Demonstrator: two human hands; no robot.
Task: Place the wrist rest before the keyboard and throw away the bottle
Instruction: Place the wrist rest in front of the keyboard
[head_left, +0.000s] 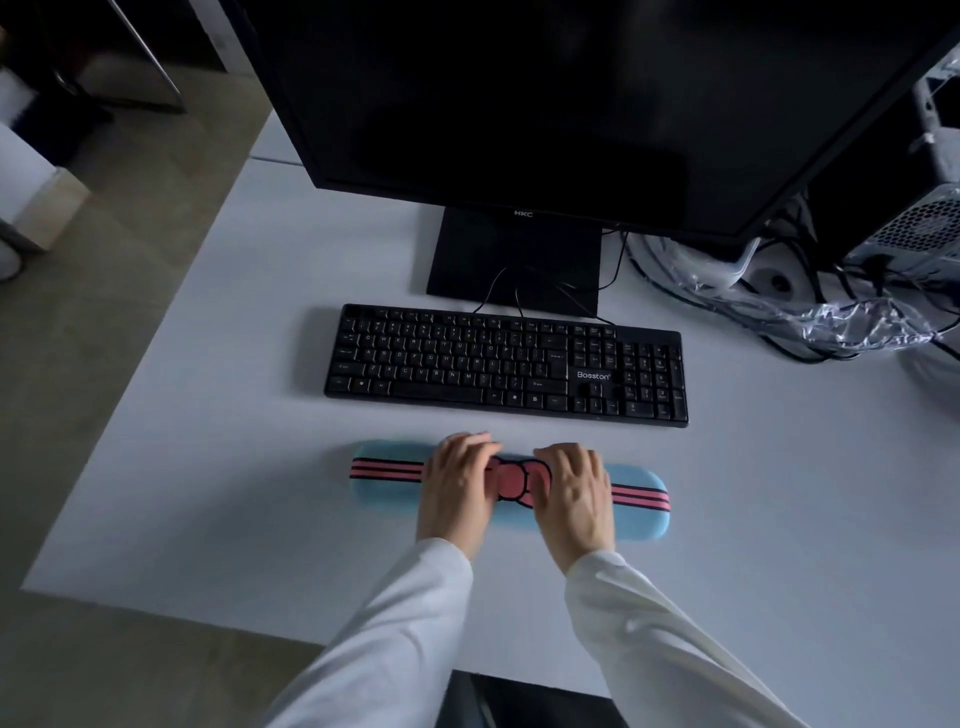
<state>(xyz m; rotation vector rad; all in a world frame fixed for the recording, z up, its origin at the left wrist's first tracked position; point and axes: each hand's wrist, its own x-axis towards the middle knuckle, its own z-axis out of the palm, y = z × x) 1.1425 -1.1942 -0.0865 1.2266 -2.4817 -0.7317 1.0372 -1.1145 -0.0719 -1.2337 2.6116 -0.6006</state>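
A light blue wrist rest (636, 506) with pink stripes and a pink bow lies flat on the white desk (234, 415), a short way in front of the black keyboard (506, 366) and roughly parallel to it. My left hand (460, 483) lies palm down on the rest just left of the bow, fingers curled over its far edge. My right hand (574, 493) lies the same way just right of the bow. Both hands press on the rest. No bottle is in view.
A black monitor (545, 93) on its stand (514, 257) rises behind the keyboard. Tangled cables and crumpled clear plastic (810, 306) lie at the back right beside a computer case (919, 228). The desk's left edge drops to the floor (78, 364).
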